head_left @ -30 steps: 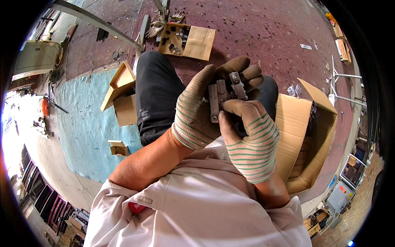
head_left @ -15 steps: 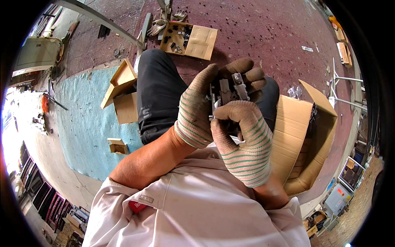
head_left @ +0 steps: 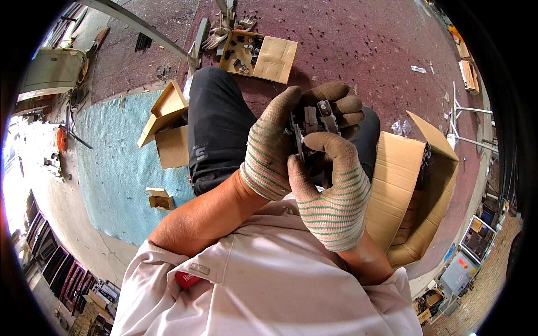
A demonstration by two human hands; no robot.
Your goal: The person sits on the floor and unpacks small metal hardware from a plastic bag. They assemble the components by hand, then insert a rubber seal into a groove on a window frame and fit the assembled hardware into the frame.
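My left hand (head_left: 268, 147), in a striped knit glove with dark brown fingers, is curled around several small dark grey metal-and-plastic fittings (head_left: 311, 120). They lie against its palm and fingers above my lap. My right hand (head_left: 336, 193), gloved the same way, is bent in from the right with thumb and forefinger closed on a narrow dark fitting (head_left: 298, 140) at the near left of the group. The lower ends of the fittings are hidden behind the right fingers, so their exact kind cannot be made out.
Ahead on the red floor stands a shallow cardboard box (head_left: 274, 59) with small black and grey parts; work gloves (head_left: 216, 38) lie beside it. A large open carton (head_left: 392, 185) is at my right. Smaller cartons (head_left: 172, 145) sit left on a blue mat (head_left: 112, 168).
The narrow fitting under my right fingers has tilted and shows darker. My right fingertips have shifted slightly up and right, while the left hand still cradles the group.
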